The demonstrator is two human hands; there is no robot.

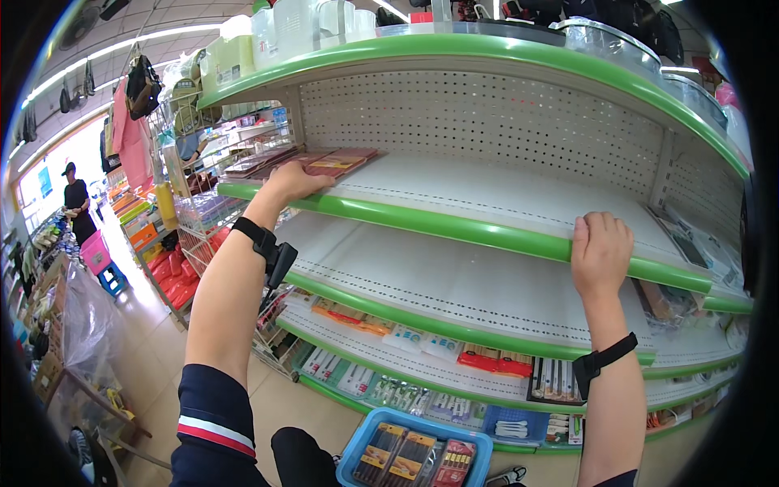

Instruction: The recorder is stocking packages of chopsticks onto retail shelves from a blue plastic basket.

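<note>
My left hand [298, 181] rests on flat reddish packages [347, 159] at the left end of a white metal shelf with a green front edge [426, 222]. Its fingertips are partly hidden, so a grip on a package cannot be made out. Farther right, my right hand [602, 252] is curled over the same green edge. Below, near my knees, a blue plastic basket [487, 447] holds packs of dark chopstick-like sticks [380, 453] and a red pack [455, 462].
Lower shelves carry orange and red packs [496, 360] and small trays of utensils. Clear plastic containers [298, 24] stand on the top shelf. A wire rack [201, 243] adjoins the left end. A person in black [76, 201] stands in the aisle by a pink bin [96, 251] and blue stool [112, 279].
</note>
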